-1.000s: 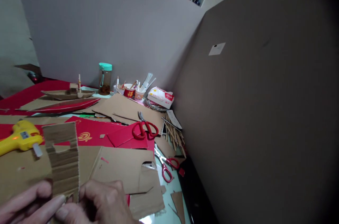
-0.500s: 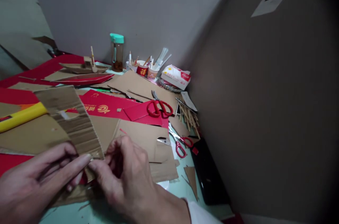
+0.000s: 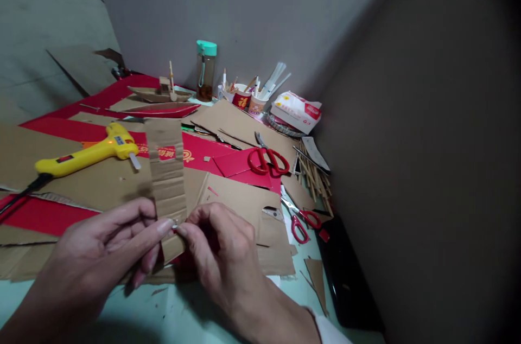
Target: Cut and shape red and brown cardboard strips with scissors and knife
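Note:
A long strip of corrugated cardboard [image 3: 167,181] stands nearly upright between my hands, with a rectangular opening near its top through which red paper shows. My left hand [image 3: 118,249] is closed on the strip's left edge, thumb across its front. From the right, my right hand [image 3: 228,252] pinches the strip's edge, its thumb tip meeting the left thumb at a small whitish bit. The fingers hide what that bit is. Left of the strip lies a yellow hot glue gun [image 3: 87,155] with a clear glue stick tip.
Red-handled scissors [image 3: 268,159] and a second pair of scissors [image 3: 299,219] lie at the right. Behind are a cardboard boat [image 3: 152,95], a bottle [image 3: 207,70], cups of sticks [image 3: 256,105] and a tissue pack [image 3: 296,110]. A wall [image 3: 407,170] rises on the right.
The cardboard strip has turned from leaning left to nearly upright, uncovering the glue gun's front. The view has shifted left. Both hands keep their grip.

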Demonstrator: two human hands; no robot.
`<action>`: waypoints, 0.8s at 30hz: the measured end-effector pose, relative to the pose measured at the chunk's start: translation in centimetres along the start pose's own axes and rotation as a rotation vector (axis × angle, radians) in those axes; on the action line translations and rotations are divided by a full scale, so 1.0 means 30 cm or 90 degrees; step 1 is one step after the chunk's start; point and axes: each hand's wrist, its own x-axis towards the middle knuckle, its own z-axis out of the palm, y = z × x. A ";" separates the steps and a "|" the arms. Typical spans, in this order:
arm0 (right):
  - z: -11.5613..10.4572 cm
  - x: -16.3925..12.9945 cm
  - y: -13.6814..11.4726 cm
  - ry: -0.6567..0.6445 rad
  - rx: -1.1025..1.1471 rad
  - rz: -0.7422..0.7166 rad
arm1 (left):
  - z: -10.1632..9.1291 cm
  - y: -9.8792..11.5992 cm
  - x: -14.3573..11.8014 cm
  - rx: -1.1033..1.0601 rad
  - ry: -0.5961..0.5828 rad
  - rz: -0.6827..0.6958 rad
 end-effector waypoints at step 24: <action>-0.062 0.055 0.011 0.028 0.002 0.089 | -0.042 0.010 0.054 -0.140 0.082 0.008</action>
